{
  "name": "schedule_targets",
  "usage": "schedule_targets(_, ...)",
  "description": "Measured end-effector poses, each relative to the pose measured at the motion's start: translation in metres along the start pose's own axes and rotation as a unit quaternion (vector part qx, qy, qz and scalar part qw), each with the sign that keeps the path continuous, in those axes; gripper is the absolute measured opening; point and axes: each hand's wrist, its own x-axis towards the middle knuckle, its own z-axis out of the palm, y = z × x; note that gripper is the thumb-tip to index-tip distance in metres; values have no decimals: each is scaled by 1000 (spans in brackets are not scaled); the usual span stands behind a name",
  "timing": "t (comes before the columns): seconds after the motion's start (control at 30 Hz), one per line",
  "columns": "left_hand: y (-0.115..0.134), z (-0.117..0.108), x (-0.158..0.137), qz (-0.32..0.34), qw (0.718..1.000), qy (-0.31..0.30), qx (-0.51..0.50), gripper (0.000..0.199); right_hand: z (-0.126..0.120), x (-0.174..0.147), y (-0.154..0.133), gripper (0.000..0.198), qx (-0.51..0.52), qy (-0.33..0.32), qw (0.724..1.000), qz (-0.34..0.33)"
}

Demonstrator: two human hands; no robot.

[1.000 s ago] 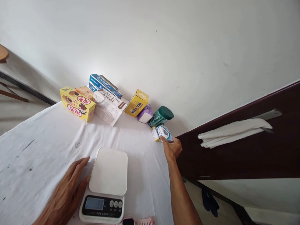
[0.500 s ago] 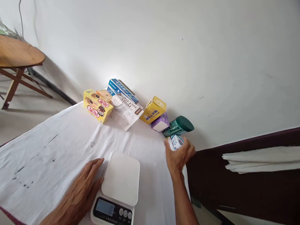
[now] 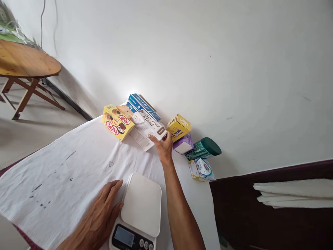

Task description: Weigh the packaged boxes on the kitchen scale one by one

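My left hand lies on the cloth with its fingers stretched out, the thumb against the left side of a white kitchen scale. The scale's pan bears nothing. Farther back, my right hand grips the lower right edge of a white "Su-per Meal" box, thumb on the printed face and fingers partly hidden behind. That box leans among others: a yellow snack box to its left, blue boxes behind, and a yellow "WATER" box just right of my hand.
A purple pack, a green canister lying tilted and a small white-and-blue box line the table's right side. The white cloth has dark marks. A wall rises behind; a round wooden table stands left.
My right hand has let go of the small white-and-blue box at the right and moved left to the "Su-per Meal" box. My left hand stays by the scale. The view has shifted slightly.
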Motion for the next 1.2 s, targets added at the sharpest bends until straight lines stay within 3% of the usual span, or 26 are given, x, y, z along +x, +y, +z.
schedule_targets(0.23,4,-4,0,-7,1000,0,0,50,-55,-40,-17,68,-10,59,998,15)
schedule_targets(0.4,2,-2,0,6,1000,3,6,48,-110,-91,-62,65,-49,111,992,16)
schedule_targets(0.5,1,-1,-1,-5,1000,-2,11,47,-130,-132,-87,65,-95,93,990,42)
schedule_targets(0.73,0,-2,1,-34,999,-11,-35,44,-128,-209,-99,69,-70,12,988,139)
schedule_targets(0.9,1,-7,6,-24,999,-24,-32,41,-140,-219,-87,95,26,-45,983,173)
schedule_targets(1.0,2,-9,8,-23,999,-25,-24,40,-155,-213,-75,110,-13,-84,989,122)
schedule_targets(1.1,3,-9,8,-29,999,-18,-22,40,-163,-208,-68,96,-83,-101,988,83)
schedule_targets(1.2,5,-8,8,-30,999,-21,-20,42,-158,-210,-64,76,-63,-128,985,98)
